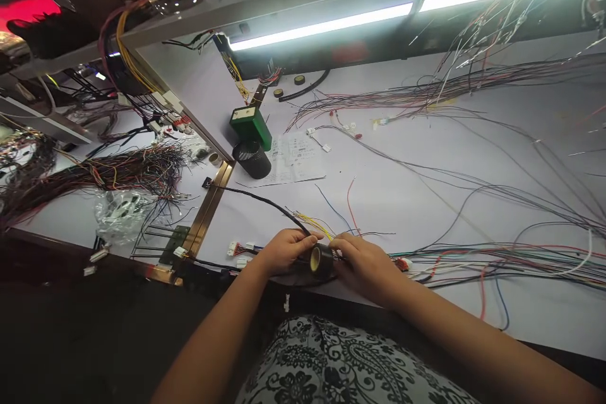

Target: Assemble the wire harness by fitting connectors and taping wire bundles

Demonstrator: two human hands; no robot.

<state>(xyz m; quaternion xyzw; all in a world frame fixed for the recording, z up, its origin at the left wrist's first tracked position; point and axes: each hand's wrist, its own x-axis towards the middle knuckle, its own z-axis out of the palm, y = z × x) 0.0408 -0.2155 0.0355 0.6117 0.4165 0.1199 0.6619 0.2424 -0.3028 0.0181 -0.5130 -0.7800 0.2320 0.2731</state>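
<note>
A roll of black tape (320, 261) is between my two hands at the table's front edge. My left hand (288, 251) is closed round a black cable (265, 200), its thumb beside the roll. My right hand (364, 262) pinches the wire bundle just right of the roll. Yellow wires (316, 222), a blue wire (334, 207) and a red wire (350, 197) fan out behind the hands. White connectors (233, 249) lie left of my left hand. The bundle (454, 260) runs off to the right.
A green box (258, 129) and a black mesh cup (253, 161) stand at a printed sheet (296, 161). A metal-edged divider (203, 214) is on the left, with a tangled wire heap (137, 170) beyond. Long wires (379, 98) cross the back under a lamp (331, 25).
</note>
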